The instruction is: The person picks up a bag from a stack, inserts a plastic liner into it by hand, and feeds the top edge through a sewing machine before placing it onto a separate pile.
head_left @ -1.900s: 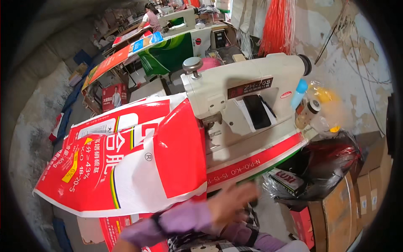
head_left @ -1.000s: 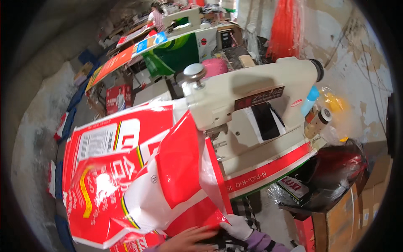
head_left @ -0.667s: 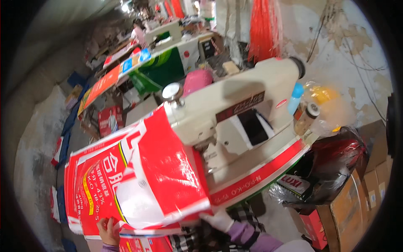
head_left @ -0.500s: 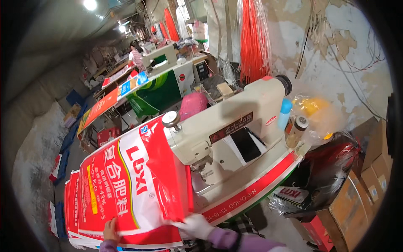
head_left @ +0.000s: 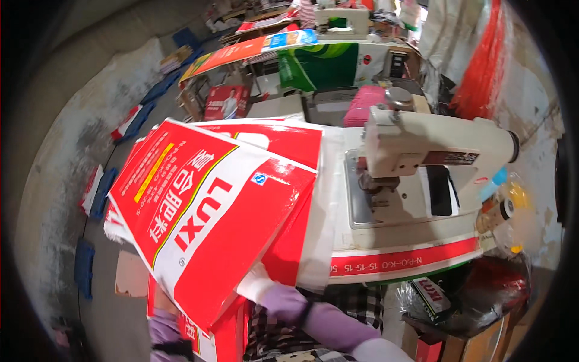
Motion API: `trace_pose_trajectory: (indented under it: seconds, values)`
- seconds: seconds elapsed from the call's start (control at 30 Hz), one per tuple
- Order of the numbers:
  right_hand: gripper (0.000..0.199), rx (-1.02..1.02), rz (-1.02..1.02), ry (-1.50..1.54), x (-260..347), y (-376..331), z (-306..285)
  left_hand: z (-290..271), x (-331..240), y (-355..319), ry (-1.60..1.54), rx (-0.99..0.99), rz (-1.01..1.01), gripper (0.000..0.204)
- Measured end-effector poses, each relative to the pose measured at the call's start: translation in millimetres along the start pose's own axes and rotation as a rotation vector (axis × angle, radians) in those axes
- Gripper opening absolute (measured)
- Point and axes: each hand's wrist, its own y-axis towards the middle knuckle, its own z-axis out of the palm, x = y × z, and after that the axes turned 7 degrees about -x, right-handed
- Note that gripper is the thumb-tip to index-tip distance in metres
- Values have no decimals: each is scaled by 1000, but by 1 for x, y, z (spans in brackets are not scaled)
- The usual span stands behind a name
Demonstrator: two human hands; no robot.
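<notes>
Since the left hand (head_left: 165,303) sits partly behind the red-and-white sack (head_left: 220,226) and the gloved right hand (head_left: 256,283) meets its edge, all left of the sewing machine (head_left: 422,136), we cannot tell whether either's fingers pinch; uneven support could, we judge, skew it.

The right hand in a white fabric glove (head_left: 256,283) is pointing forward and to the left, its fingers mostly out of sight. Behind it, the right forearm in a light purple sleeve (head_left: 286,303) is slanting back and to the right, with a narrow black band (head_left: 306,312) encircling the sleeve a little behind the glove. Left of the gloved hand and slightly nearer the body, the bare left hand (head_left: 164,301) is showing only partly, its fingers hidden. Below it, the left forearm in a matching purple sleeve (head_left: 165,327) is standing nearly upright.
</notes>
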Motion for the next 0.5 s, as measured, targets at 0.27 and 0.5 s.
trace_pose_trajectory:
  seconds: [0.27,0.5]
  values:
    - [26,-340,-327,-85,-29,-15,24,-108,139,-97,-239,-237,-371,21]
    - [68,-717,469,-194,-123,-37,-42,-150,120,-89,222,-619,-75,32]
